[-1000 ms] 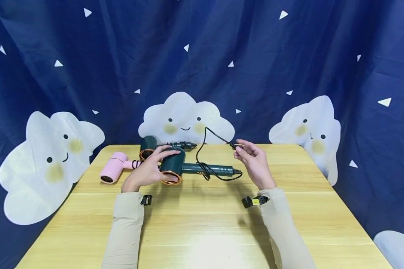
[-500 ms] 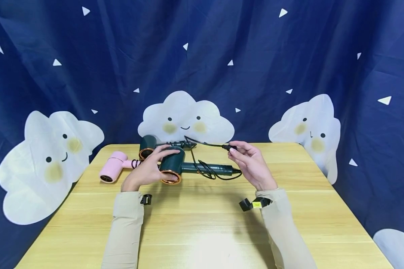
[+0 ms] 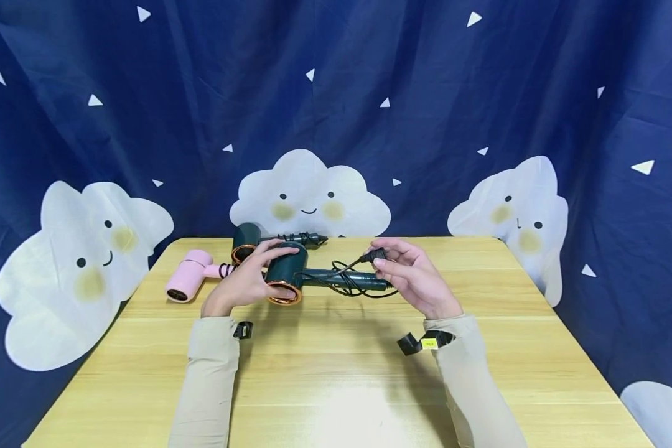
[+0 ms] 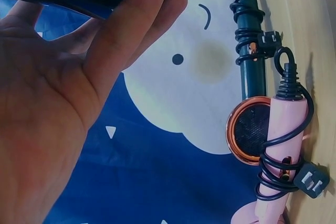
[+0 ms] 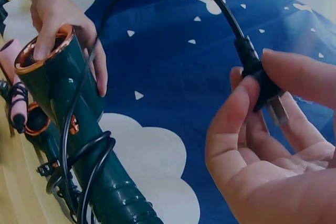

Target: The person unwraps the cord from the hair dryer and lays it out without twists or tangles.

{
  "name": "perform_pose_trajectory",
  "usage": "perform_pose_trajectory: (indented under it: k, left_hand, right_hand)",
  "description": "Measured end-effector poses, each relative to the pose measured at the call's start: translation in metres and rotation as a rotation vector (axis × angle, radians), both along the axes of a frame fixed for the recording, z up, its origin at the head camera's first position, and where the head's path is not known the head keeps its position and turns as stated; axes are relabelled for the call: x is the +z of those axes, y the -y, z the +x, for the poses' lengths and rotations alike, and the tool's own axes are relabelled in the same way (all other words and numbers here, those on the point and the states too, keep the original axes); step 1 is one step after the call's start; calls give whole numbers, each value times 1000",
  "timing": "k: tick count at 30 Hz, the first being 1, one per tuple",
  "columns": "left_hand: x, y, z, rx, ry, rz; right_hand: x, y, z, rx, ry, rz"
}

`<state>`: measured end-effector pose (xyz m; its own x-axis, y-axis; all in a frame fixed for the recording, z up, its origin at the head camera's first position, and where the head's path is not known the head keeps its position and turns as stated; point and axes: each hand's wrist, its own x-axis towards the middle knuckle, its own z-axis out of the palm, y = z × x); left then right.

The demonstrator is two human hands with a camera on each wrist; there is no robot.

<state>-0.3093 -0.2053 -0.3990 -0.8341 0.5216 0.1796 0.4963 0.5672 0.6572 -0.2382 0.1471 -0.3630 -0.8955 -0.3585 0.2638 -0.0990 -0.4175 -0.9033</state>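
Note:
My left hand [image 3: 245,283] grips the head of a dark green hair dryer [image 3: 287,267] with a copper rim, its thumb at the rim and its fingers over the far side. The dryer's handle points right, with loops of black cord [image 5: 107,145] round it. Between thumb and fingertips, my right hand [image 3: 417,277] pinches the cord's black plug [image 5: 257,82], its metal prongs showing in the right wrist view. From the plug the cord arcs back toward the handle.
Behind lies a second green hair dryer [image 3: 247,239], cord wound on its handle. A pink hair dryer [image 3: 187,279] lies at the left, its cord wrapped too. All are on a wooden table [image 3: 313,373], before a blue curtain [image 3: 336,124] with clouds.
My right hand has brought the plug left and down toward the handle. The cord, earlier raised in a tall loop, now lies lower and more coiled about the handle. My left hand stays put.

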Motion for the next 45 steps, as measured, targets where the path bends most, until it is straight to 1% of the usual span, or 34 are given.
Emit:
perform_pose_trajectory:
  k: [6, 10, 14, 18, 27, 35, 42, 45]
  left_hand:
    - [-1, 1, -1, -3, -15, 5]
    - [0, 1, -1, -1, -6, 13]
    - [1, 1, 0, 3, -2, 18]
    - [1, 1, 0, 4, -2, 20]
    - [1, 3, 1, 5, -4, 15]
    - [1, 4, 2, 8, -13, 14]
    - [2, 5, 2, 14, 2, 38]
    - [3, 6, 2, 13, -3, 41]
  right_hand:
    - [1, 2, 0, 81, -20, 46]
    - [0, 2, 0, 134, -35, 83]
    - [-2, 3, 0, 160, -43, 133]
    - [-3, 5, 1, 186, -28, 169]
    - [-5, 13, 1, 291, -54, 166]
    - [-6, 20, 3, 259, -2, 243]
    - [-9, 22, 4, 280, -3, 276]
    - [-10, 23, 3, 287, -7, 282]
